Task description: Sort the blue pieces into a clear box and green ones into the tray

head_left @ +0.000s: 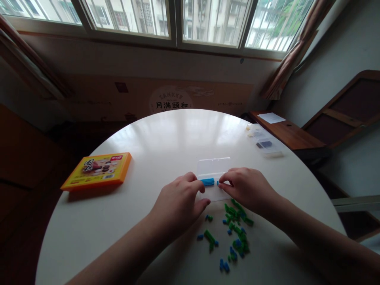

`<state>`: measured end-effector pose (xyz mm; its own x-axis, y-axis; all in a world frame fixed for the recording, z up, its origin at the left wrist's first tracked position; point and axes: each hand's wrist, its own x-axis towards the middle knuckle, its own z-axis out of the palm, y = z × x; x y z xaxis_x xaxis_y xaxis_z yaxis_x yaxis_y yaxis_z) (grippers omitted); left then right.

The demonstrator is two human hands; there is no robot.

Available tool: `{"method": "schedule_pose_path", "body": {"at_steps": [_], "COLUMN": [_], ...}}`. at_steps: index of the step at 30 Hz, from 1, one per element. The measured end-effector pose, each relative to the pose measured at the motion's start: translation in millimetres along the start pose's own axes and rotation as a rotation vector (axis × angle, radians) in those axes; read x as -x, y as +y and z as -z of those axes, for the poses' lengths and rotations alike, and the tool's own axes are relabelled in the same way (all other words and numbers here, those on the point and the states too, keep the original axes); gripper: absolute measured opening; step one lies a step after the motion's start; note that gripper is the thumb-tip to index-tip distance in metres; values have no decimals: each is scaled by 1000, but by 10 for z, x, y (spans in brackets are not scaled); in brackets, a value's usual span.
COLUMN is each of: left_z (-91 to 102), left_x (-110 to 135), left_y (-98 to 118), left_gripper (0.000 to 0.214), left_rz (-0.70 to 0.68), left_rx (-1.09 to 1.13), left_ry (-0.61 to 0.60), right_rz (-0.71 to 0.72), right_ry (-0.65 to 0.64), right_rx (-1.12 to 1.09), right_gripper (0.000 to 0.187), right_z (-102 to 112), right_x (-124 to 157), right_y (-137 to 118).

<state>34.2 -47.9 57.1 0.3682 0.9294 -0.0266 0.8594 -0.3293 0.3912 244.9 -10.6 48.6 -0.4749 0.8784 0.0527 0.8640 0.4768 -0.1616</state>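
A clear plastic box (213, 164) lies on the round white table with its lid folded back. Inside it sits a row of light blue toy bricks (208, 182). My left hand (181, 196) is at the left side of the box, thumb and fingers apart, beside the row. Between the thumb and fingertips of my right hand (246, 186) is a small blue brick (217, 183), just right of the row. Loose green and blue bricks (237, 229) are scattered on the table in front of the box, below both hands.
An orange and yellow game box (97, 171) lies at the table's left edge. At the right edge is a clear plastic case (264, 140) with a dark piece in it. A wooden surface (287, 128) bearing a sheet of paper (271, 118) stands beyond the right rim.
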Motion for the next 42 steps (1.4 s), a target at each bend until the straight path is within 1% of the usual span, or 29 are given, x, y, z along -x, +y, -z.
{"method": "schedule_pose_path", "body": {"at_steps": [7, 13, 24, 42], "left_z": [-4, -10, -31, -39], "left_x": [-5, -5, -15, -13], "left_y": [2, 1, -13, -22], "left_gripper": [21, 21, 20, 19], "left_rz": [-1, 2, 1, 7], "left_rx": [12, 21, 16, 41], "left_ry": [-7, -9, 22, 20], "right_rz": [1, 11, 7, 34], "right_ry": [-10, 13, 64, 81], "right_rx": [15, 20, 65, 33], "right_gripper": [23, 25, 21, 21], "right_z": [-11, -51, -80, -81], "right_x": [-39, -60, -86, -66], "right_y": [-9, 1, -29, -11]}}
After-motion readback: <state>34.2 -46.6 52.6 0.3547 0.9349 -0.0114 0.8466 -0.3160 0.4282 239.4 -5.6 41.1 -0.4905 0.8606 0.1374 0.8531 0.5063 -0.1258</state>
